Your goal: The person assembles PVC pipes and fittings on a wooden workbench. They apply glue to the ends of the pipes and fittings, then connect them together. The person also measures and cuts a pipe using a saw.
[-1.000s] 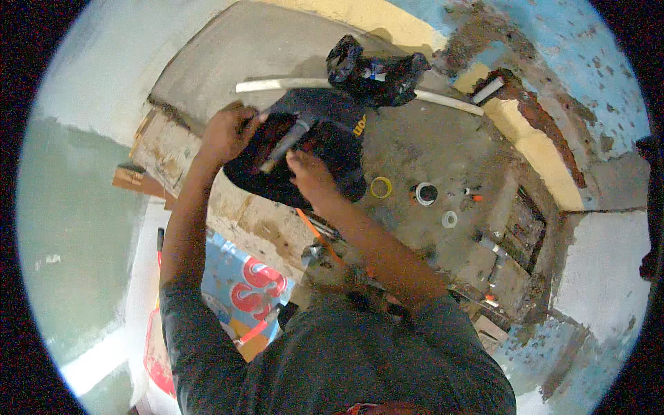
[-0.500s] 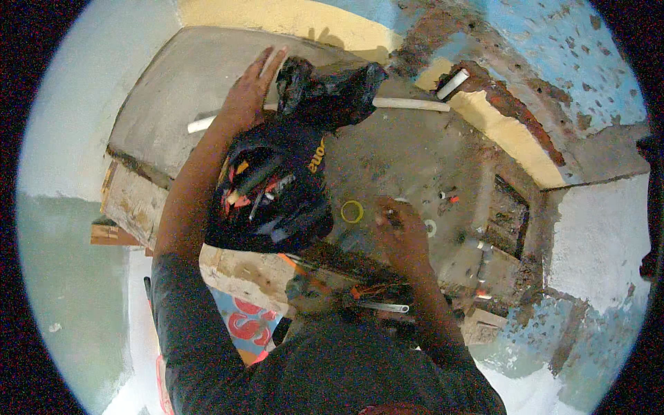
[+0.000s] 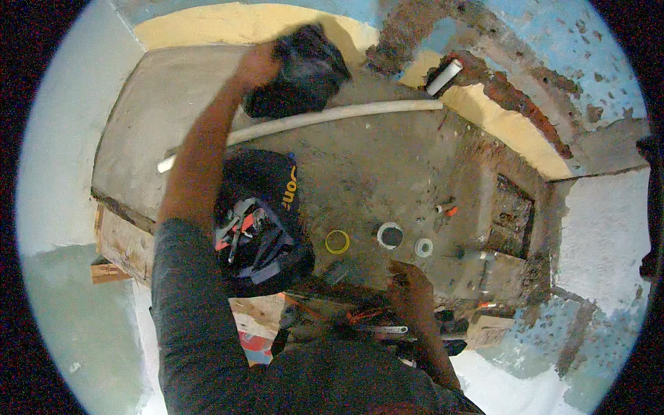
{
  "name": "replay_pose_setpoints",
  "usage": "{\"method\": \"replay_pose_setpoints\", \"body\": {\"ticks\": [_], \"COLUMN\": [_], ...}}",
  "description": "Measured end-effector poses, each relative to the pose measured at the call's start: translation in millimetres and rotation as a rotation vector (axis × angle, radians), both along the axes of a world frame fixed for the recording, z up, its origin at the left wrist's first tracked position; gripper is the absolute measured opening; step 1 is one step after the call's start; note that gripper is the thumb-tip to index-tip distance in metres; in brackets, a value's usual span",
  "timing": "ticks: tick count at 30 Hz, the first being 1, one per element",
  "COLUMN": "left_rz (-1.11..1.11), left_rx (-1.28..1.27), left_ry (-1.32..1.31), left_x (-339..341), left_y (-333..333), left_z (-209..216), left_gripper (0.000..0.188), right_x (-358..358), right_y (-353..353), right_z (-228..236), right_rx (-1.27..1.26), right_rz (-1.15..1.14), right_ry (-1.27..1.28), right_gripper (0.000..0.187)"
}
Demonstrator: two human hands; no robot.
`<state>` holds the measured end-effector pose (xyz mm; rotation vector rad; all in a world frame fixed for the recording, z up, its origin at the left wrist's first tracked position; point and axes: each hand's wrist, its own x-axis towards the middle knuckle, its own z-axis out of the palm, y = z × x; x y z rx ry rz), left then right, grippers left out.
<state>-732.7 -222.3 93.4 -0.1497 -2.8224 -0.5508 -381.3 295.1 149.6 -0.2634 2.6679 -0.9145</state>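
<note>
A crumpled black bag [image 3: 304, 69] is gripped by the left hand [image 3: 257, 66] at 12 o'clock above the white pipe [image 3: 332, 116], while the right hand [image 3: 409, 283] rests loosely open on the table [image 3: 387, 173] edge near the tape rolls [image 3: 389, 235].

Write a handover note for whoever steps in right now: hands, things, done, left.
Left hand: raised, gripping a crumpled black bag above the white pipe at the back of the concrete slab.
Right hand: low at the slab's front edge, resting on it; whether it holds anything is unclear.
Open tool bag with tools sits on the slab; a yellow ring and two tape rolls lie beside it.
Done: black bag lifted clear.
Left: not yet set down.
</note>
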Motion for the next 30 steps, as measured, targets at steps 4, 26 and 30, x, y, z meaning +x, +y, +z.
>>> {"method": "replay_pose_setpoints", "body": {"ticks": [4, 26, 30], "left_rz": [0.181, 0.049, -0.088], "left_rx": [-0.072, -0.162, -0.199], "left_ry": [0.384, -0.191, -0.348], "left_x": [-29.2, 57.4, 40.0], "left_y": [-114.3, 150.4, 173.0], "left_z": [6.8, -15.8, -44.6], "left_gripper": [0.042, 0.057, 0.056], "right_x": [-9.8, -15.9, 5.3], "right_y": [11.0, 34.5, 46.1], "right_z": [-1.8, 7.7, 27.7], "right_rx": [0.143, 0.106, 0.065], "right_rz": [0.04, -0.005, -0.061], "right_ry": [0.066, 0.056, 0.028], "right_gripper": [0.033, 0.036, 0.032]}}
